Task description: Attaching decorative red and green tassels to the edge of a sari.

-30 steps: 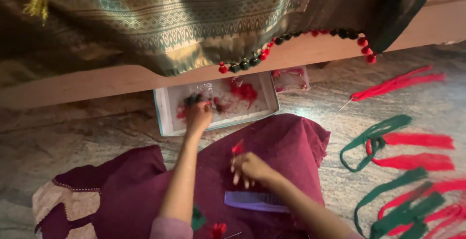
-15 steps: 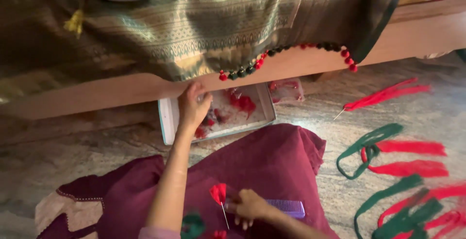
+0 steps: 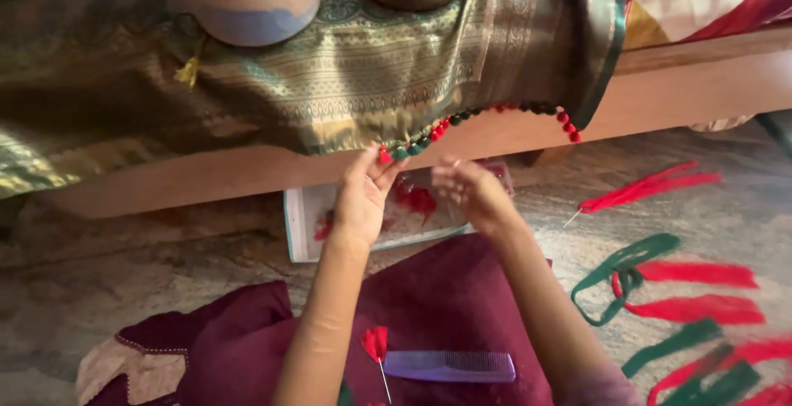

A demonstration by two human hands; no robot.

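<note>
My left hand [image 3: 363,195] is raised to the hem of a green-gold sari [image 3: 346,84] that drapes over a wooden ledge. Its fingertips pinch a small red bead [image 3: 384,157] at the end of a row of red and green beads [image 3: 487,117] along the hem. My right hand [image 3: 470,191] hovers just beside it, fingers curled near the same spot; whether it holds anything I cannot tell. On the maroon cloth over my lap [image 3: 445,299] lie a purple comb [image 3: 450,365] and a red tassel on a needle [image 3: 376,348].
A clear plastic tray [image 3: 313,224] with red bits sits on the floor under the ledge. Red thread bundles [image 3: 652,190] and green thread loops [image 3: 623,270] lie on the floor to the right. Two round objects stand on the sari at the top.
My left hand has lifted from the tray to the sari hem. My right hand has left the tassel and needle on my lap and risen beside the left. The view tilted upward.
</note>
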